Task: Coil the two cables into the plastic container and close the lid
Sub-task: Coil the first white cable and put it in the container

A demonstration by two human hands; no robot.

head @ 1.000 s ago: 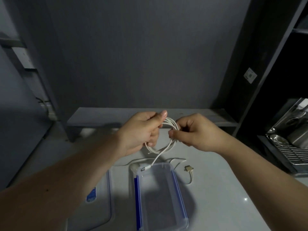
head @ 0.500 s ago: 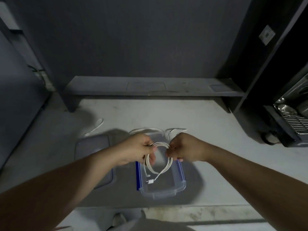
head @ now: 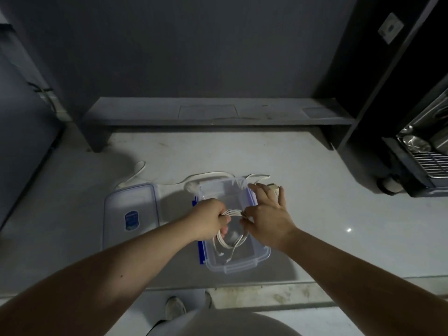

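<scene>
A clear plastic container point(head: 263, 257) with blue side clips sits open on the white counter. A coiled white cable point(head: 231, 241) hangs inside it. My left hand point(head: 211, 220) is closed around the left side of the coil. My right hand point(head: 268, 215) pinches the coil's right side with thumb and forefinger while its other fingers spread over the container's far right rim. A second white cable point(head: 206, 176) lies loose behind the container, its plug point(head: 273, 189) showing by my right fingers. The clear lid point(head: 131, 209) with a blue label lies flat to the left.
A low grey shelf point(head: 218, 117) runs along the back wall. A dark cabinet with a metal rack point(head: 426, 158) stands at the right. The counter's front edge point(head: 266, 283) is just below the container, and a shoe point(head: 174, 307) shows on the floor.
Both hands have lowered the coil from chest height down into the open container. My right fingers have spread out over the far rim. The camera now looks further down.
</scene>
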